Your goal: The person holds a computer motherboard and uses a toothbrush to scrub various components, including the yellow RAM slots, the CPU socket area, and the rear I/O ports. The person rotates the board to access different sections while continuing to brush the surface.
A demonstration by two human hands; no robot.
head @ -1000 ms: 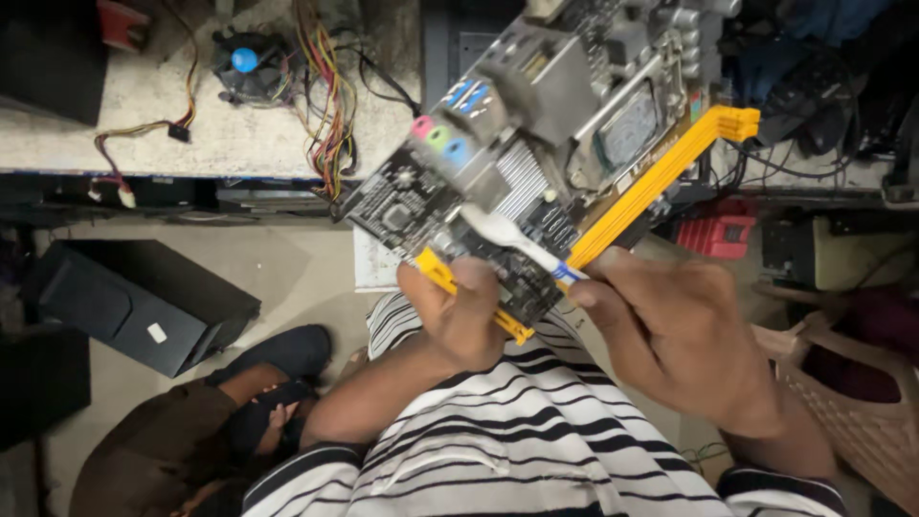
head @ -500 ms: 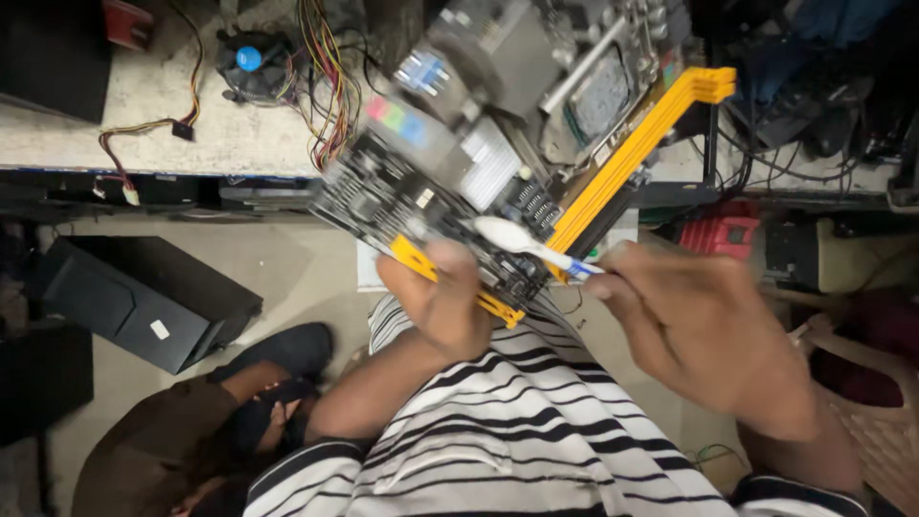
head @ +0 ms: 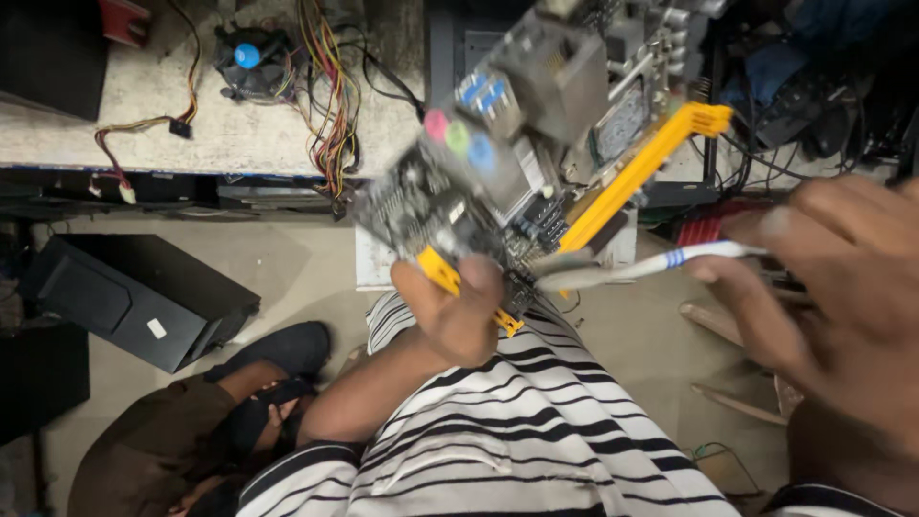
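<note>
The right hand (head: 842,306) grips a white brush (head: 651,266), its bristles at the board's edge. The left hand (head: 458,311) clasps the motherboard (head: 507,163) by its lower edge, tilted above the lap. Beyond, a fan (head: 251,59) and wires (head: 325,96) lie on the worktop (head: 144,115).

A pale workbench (head: 191,105) strewn with wires (head: 325,96) stands over beige floor (head: 287,278).

flat, even indoor light, fairly dim, with soft shadows under the tabletop (head: 191,115) edge and dark corners at upper right. no strong glare. the motherboard (head: 507,163) is smeared by motion blur, and so are the right hand (head: 842,306) and toothbrush (head: 641,268). the striped shirt (head: 536,431) and floor (head: 287,268) stay sharp.
</note>
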